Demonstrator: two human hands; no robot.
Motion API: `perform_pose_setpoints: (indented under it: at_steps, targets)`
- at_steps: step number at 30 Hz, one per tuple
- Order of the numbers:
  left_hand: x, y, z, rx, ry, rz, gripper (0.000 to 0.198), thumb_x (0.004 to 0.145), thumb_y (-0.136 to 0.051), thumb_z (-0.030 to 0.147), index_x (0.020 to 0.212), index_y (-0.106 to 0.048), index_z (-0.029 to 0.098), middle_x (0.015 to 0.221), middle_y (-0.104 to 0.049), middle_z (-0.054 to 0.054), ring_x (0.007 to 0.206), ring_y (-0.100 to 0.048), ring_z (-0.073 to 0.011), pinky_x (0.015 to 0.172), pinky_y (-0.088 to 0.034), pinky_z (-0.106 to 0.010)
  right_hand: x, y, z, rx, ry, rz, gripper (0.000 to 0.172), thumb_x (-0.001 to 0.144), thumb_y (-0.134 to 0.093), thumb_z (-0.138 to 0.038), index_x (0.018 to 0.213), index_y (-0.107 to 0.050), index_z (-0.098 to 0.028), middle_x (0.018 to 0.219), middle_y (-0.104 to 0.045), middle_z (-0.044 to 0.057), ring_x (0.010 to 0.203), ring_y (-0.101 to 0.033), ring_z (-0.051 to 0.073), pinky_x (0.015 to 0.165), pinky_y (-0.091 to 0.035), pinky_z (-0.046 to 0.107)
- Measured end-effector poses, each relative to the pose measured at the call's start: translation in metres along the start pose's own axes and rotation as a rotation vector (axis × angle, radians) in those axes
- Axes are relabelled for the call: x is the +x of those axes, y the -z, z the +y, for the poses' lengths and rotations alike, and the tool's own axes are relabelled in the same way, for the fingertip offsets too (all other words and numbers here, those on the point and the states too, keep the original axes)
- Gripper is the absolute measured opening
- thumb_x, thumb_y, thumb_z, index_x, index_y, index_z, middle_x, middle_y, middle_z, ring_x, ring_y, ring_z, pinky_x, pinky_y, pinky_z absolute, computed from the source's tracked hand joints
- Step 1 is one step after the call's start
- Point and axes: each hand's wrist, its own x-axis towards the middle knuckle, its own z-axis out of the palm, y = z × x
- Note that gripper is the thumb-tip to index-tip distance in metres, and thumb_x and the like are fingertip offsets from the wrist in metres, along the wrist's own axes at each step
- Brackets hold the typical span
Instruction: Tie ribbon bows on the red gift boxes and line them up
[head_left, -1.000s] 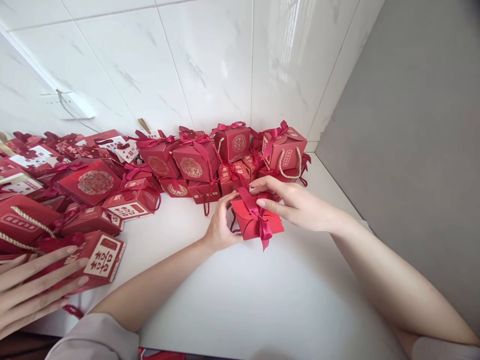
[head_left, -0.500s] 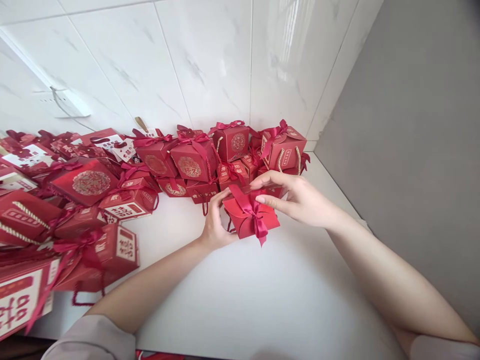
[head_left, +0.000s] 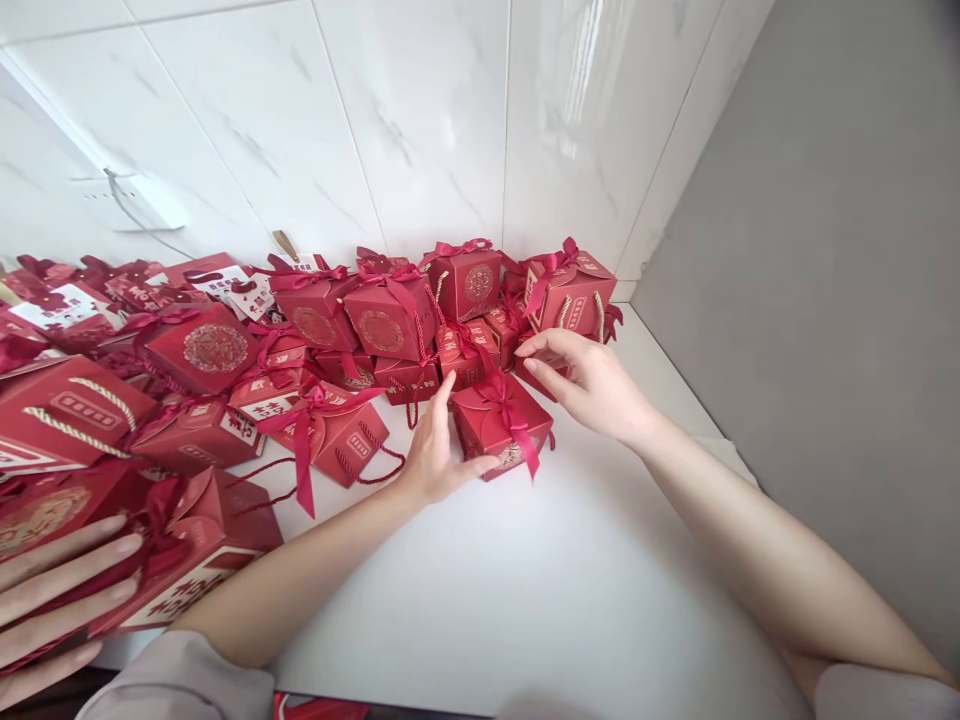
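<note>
A red gift box with a crimson ribbon bow on its lid stands upright on the white table. At its left side is my left hand, open, the thumb reaching along the box's front and the fingers pointing up; whether it touches the box I cannot tell. Just past the box's right back corner hovers my right hand, open and holding nothing, thumb and fingers apart. Behind that hand stands a stacked red gift box with twisted gold cord handles.
Several red gift boxes are stacked along the tiled wall. More crowd the left, including a tilted box with red cord handles. Another person's hand lies over boxes at the lower left. A grey panel rises on the right.
The gift box has been set down on the table and let go; both hands have opened around it. Boxes at the left have shifted, and another person's hand has come in there.
</note>
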Motion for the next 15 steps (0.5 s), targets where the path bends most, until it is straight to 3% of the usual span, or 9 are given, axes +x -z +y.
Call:
perform_pose_setpoints:
  at_steps: [3, 6, 8, 10, 12, 15]
  targets:
    - [0.008, 0.012, 0.006, -0.081, 0.057, 0.077, 0.091, 0.083, -0.036, 0.081, 0.147, -0.032, 0.016, 0.089, -0.062, -0.006, 0.083, -0.062, -0.0228, 0.082, -0.050, -0.039, -0.002, 0.008, -0.001, -0.091, -0.072, -0.113, 0.025, 0.095, -0.051, -0.043, 0.107, -0.061, -0.023, 0.106, -0.068, 0.008, 0.088, -0.064, 0.023, 0.074, -0.050, 0.036]
    - [0.023, 0.026, 0.025, -0.069, 0.152, 0.130, 0.053, 0.095, -0.037, 0.061, 0.127, -0.052, 0.022, 0.061, -0.044, 0.004, 0.056, -0.046, -0.0138, 0.062, -0.044, -0.030, -0.007, 0.016, -0.007, -0.107, -0.137, -0.365, 0.040, 0.091, -0.055, -0.057, 0.116, -0.059, -0.026, 0.109, -0.068, 0.007, 0.086, -0.065, 0.024, 0.070, -0.049, 0.035]
    - [0.035, 0.037, 0.041, 0.030, 0.197, 0.079, 0.034, 0.095, -0.047, 0.051, 0.111, -0.061, 0.024, 0.067, -0.047, 0.003, 0.060, -0.049, -0.0129, 0.062, -0.043, -0.028, -0.011, 0.018, -0.012, -0.075, -0.125, -0.496, 0.050, 0.085, -0.062, -0.060, 0.123, -0.056, -0.029, 0.117, -0.066, 0.006, 0.091, -0.065, 0.025, 0.072, -0.050, 0.034]
    - [0.045, 0.046, 0.054, 0.143, 0.206, -0.068, 0.029, 0.091, -0.056, 0.046, 0.108, -0.064, 0.025, 0.091, -0.057, -0.002, 0.079, -0.058, -0.0153, 0.071, -0.048, -0.029, -0.012, 0.017, -0.015, -0.040, -0.094, -0.545, 0.051, 0.083, -0.066, -0.055, 0.127, -0.054, -0.030, 0.121, -0.065, 0.005, 0.097, -0.065, 0.025, 0.077, -0.050, 0.035]
    - [0.051, 0.055, 0.063, 0.221, 0.184, -0.246, 0.030, 0.087, -0.061, 0.044, 0.111, -0.064, 0.027, 0.114, -0.058, -0.004, 0.100, -0.060, -0.0200, 0.084, -0.051, -0.033, -0.012, 0.013, -0.014, -0.009, -0.068, -0.531, 0.047, 0.086, -0.065, -0.050, 0.127, -0.053, -0.030, 0.122, -0.064, 0.005, 0.103, -0.063, 0.025, 0.083, -0.049, 0.036]
    - [0.055, 0.066, 0.066, 0.226, 0.141, -0.415, 0.026, 0.084, -0.066, 0.043, 0.104, -0.066, 0.027, 0.126, -0.056, -0.006, 0.112, -0.059, -0.0239, 0.096, -0.050, -0.041, -0.009, 0.007, -0.008, 0.019, -0.047, -0.489, 0.039, 0.090, -0.061, -0.046, 0.124, -0.055, -0.029, 0.121, -0.063, 0.005, 0.107, -0.060, 0.024, 0.090, -0.047, 0.038]
